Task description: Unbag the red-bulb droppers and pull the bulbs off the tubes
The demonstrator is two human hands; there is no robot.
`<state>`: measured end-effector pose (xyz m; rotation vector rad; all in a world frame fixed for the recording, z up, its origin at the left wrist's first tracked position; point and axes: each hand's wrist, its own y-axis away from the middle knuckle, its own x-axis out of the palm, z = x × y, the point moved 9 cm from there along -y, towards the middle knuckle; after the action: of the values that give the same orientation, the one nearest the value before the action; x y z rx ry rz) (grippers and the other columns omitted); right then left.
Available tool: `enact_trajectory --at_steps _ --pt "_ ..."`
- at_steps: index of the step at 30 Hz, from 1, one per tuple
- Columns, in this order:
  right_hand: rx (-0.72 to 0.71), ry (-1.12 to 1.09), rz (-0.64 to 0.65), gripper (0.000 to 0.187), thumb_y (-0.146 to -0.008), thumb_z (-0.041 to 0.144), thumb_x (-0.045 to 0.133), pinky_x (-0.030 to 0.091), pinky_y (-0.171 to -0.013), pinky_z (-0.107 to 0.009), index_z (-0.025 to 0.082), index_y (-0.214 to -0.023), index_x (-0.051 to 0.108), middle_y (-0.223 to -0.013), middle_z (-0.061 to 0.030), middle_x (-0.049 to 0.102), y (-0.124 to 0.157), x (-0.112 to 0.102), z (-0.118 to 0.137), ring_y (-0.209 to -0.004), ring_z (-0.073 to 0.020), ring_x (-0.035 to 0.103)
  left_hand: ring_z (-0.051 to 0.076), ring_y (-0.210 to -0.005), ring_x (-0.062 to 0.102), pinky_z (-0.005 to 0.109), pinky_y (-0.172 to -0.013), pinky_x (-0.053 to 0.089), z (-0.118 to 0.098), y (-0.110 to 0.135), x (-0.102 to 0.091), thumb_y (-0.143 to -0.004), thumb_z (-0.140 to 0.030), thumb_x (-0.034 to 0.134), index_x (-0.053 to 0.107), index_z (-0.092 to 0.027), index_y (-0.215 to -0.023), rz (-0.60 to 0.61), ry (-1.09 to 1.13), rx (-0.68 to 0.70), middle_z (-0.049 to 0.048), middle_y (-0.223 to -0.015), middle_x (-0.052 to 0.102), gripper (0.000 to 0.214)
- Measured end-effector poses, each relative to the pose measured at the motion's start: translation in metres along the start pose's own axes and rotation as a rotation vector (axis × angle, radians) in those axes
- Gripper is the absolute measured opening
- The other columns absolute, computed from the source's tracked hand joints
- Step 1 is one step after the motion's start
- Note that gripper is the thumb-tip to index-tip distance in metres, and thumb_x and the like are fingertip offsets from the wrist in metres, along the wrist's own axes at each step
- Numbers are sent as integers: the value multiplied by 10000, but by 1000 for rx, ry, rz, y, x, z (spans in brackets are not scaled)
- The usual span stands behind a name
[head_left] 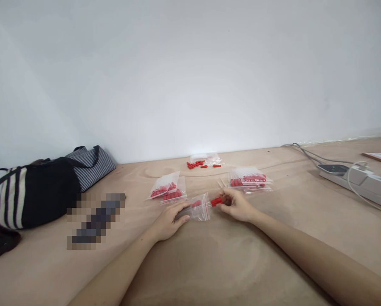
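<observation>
My left hand grips a clear zip bag by its closed end, and a red piece shows inside. The bag's mouth, with a red seal line, faces right. At that mouth my right hand pinches several small red pieces. Pale thin sticks poke out above its fingers. Beyond my left hand lie filled bags of red pieces. A stack of filled bags rests past my right hand. Farther back are loose red pieces by a clear bag.
On the left stand a black bag with a striped pouch and a blurred-out dark item. A white power strip with cables and a dark device is at the right. The wall bounds the wooden table.
</observation>
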<state>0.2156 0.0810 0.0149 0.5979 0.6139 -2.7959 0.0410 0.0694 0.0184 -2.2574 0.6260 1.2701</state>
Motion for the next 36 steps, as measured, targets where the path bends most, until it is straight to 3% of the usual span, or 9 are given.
enact_trajectory --at_steps 8,17,21,30,36 --pt "7 34 -219 140 -694 275 549 449 -659 -281 176 -794 547 -778 -31 632 9 -55 -17 -715 -148 576 203 -1144 447 388 -967 353 3 -1 0 -812 -320 471 492 -256 -1169 -5 -10 -9 25 -1234 510 363" --pt "-6 176 -493 157 -693 250 515 457 -699 -310 171 -822 553 -865 -59 640 16 -85 -22 -777 -167 587 210 -1146 445 402 -968 349 3 -1 -1 -807 -323 479 496 -254 -1169 -12 17 -19 27 -1235 511 368" --pt "-8 280 -432 175 -703 258 516 462 -682 -301 182 -850 568 -835 -44 638 12 -74 -18 -744 -162 583 213 -1151 441 405 -972 345 2 -1 -1 -805 -331 479 505 -249 -1160 -14 2 -18 31 -1233 513 365" --pt "-240 647 -118 230 -808 233 445 398 -783 -334 229 -953 623 -881 -61 606 5 -27 -5 -844 -182 542 214 -1155 438 398 -976 346 3 -1 1 -810 -337 465 498 -236 -1166 8 -26 -33 38 -1244 501 371" --pt "-254 731 -89 260 -810 257 448 334 -800 -353 239 -1013 610 -927 -67 587 8 -24 -1 -871 -187 503 216 -1162 430 403 -981 340 4 -2 1 -812 -334 463 496 -231 -1164 10 -32 -28 40 -1249 496 368"
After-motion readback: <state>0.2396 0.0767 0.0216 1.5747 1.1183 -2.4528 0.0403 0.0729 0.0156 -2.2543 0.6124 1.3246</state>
